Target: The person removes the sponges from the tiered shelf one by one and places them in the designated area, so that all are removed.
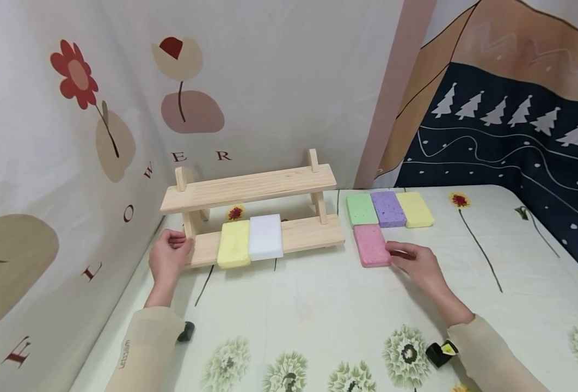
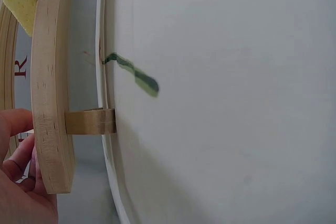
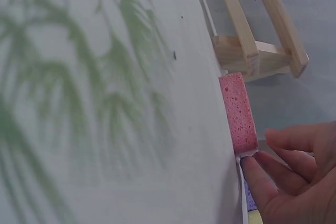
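A two-tier wooden shelf [image 1: 250,188] stands by the back wall. My left hand [image 1: 170,256] grips the left end of its lower board [image 2: 52,93], with the fingers bent behind the board's end. On that board rest a yellow sponge [image 1: 233,244] and a white sponge [image 1: 265,237], side by side. At the right, a pink sponge [image 1: 371,246] lies flat on the table. My right hand [image 1: 416,265] is at its right edge; in the right wrist view a fingertip touches or nearly touches the pink sponge [image 3: 240,114], and another finger stands apart above it.
Green [image 1: 361,210], purple [image 1: 388,209] and yellow sponges [image 1: 415,209] lie in a row behind the pink one. The flower-print tablecloth [image 1: 308,305] meets hanging printed cloth [image 1: 279,81] at the back and left.
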The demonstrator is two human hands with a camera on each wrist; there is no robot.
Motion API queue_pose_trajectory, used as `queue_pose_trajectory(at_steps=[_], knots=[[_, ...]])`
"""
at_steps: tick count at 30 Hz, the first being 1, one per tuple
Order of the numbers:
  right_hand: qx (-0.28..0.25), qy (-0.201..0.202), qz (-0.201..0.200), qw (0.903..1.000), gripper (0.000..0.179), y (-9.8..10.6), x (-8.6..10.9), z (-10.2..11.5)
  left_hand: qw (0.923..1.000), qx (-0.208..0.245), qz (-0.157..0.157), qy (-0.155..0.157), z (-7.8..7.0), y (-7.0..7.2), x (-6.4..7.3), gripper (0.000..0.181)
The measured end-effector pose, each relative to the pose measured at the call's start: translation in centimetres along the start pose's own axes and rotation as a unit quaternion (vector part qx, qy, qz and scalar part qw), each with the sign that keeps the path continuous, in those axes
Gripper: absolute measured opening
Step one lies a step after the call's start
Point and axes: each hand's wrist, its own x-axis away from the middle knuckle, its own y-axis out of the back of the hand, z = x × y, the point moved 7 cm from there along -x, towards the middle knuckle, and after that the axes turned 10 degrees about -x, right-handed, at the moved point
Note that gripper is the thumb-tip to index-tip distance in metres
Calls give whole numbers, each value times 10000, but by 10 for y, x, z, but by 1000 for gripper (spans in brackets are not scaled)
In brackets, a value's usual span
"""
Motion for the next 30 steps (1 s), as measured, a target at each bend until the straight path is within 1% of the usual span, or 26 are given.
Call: queue_pose_trajectory(at_steps=[6, 12, 17, 23, 30], knots=[[-64, 129, -169, 9998, 40, 4, 0, 6, 10000, 10, -7, -7, -2, 1, 0, 25], [-160, 311, -298, 9989, 39, 3, 1, 16, 10000, 10, -58, -63, -3, 1, 0, 24], [-250, 318, -419, 9983, 38, 1, 0, 23, 10000, 24, -15, -29, -2, -1, 0, 24], [-626, 337, -339, 9969, 38, -6, 0, 31, 9999, 79, 54, 58, -1, 0, 1, 25], [-798, 351, -232, 9959, 40, -20, 1, 42, 10000, 63, -10, 16, -1, 2, 2, 24]])
